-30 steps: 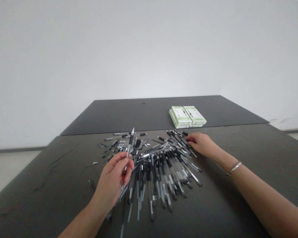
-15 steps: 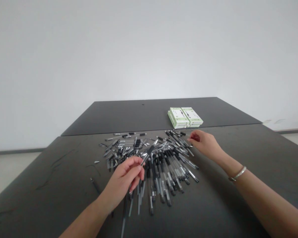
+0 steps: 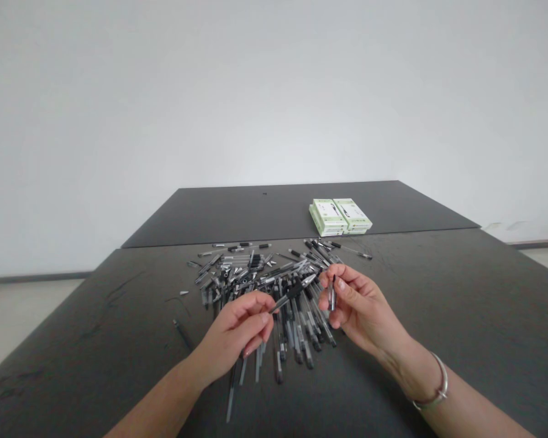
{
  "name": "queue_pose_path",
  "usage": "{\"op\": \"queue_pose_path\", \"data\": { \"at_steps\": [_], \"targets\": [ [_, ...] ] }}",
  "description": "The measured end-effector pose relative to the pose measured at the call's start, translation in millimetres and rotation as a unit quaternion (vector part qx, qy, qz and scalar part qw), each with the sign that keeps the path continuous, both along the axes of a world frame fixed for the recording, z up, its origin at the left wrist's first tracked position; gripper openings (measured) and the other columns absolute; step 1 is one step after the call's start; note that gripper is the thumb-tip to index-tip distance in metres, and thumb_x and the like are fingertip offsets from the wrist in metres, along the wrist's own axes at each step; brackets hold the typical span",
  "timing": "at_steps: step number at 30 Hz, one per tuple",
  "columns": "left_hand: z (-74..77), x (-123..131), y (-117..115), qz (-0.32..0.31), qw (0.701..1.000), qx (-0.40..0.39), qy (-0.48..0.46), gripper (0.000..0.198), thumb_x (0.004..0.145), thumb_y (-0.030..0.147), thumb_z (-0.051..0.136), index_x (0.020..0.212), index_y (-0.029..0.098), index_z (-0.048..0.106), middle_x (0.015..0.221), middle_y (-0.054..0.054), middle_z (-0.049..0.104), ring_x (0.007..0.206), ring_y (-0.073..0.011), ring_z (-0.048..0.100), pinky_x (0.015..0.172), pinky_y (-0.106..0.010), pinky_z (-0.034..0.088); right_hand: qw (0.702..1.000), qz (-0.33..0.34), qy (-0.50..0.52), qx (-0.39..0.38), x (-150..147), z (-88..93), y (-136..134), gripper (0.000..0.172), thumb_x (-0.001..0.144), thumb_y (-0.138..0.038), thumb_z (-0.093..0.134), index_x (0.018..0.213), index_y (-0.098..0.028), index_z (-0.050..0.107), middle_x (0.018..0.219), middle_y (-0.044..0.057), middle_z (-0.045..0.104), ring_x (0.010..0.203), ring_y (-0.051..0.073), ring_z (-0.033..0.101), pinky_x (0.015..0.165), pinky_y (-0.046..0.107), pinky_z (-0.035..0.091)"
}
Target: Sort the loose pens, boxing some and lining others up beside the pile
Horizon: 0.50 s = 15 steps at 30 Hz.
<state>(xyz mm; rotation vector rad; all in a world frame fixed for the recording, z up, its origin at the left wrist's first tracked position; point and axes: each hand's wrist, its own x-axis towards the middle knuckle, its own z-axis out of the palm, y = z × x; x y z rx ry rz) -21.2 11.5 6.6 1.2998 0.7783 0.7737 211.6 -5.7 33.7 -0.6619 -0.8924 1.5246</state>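
Note:
Between the thumb and fingers of my left hand (image 3: 242,325) is a pen (image 3: 294,291) with a black grip, its silvery tip pointing up and to the right. My right hand (image 3: 358,304) pinches a small clear pen cap (image 3: 332,295) with a dark end, held upright close to the pen's tip but apart from it. Below and behind both hands spreads a heap of pens and pen parts (image 3: 308,331): clear barrels, black grips, caps and thin refills. My hands hide part of that heap.
Green-and-white boxes (image 3: 341,217) are stacked on the far part of the dark table (image 3: 438,292). One dark pen (image 3: 182,334) lies left of my left hand, with a small pale tip piece (image 3: 184,293) beyond it. A white wall (image 3: 274,91) stands behind.
My right hand has come from the heap's right edge inward and nearer, now showing a cap in its fingers. My left hand has shifted slightly right with the pen, which is tilted lower.

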Motion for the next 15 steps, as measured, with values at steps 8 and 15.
{"op": "queue_pose_path", "data": {
  "at_steps": [8,15],
  "targets": [
    [-2.3,-3.6,2.2,0.043,0.999,0.007,-0.021,0.025,0.086,0.038,0.062,0.094,0.014,0.069,0.051,0.004,0.048,0.037,-0.004,0.031,0.041,-0.018,0.021,0.996,-0.018,-0.061,0.067,2.6,-6.8,-7.1,0.023,0.076,-0.022,0.078,0.099,-0.027,0.074,0.089,0.003,0.074,0.071,0.012,0.068,0.057,0.021,0.057],
    [-4.8,-6.1,3.0,0.068,0.996,0.009,-0.052,0.026,0.082,0.038,0.067,0.094,0.015,0.073,0.047,0.005,0.044,0.038,-0.0049,0.032,0.041,-0.019,0.022,0.993,-0.036,-0.084,0.079,4.9,-6.5,-9.9,0.015,0.079,-0.022,0.075,0.094,-0.024,0.073,0.085,0.005,0.075,0.065,0.012,0.066,0.053,0.02,0.054]
  ]
}}
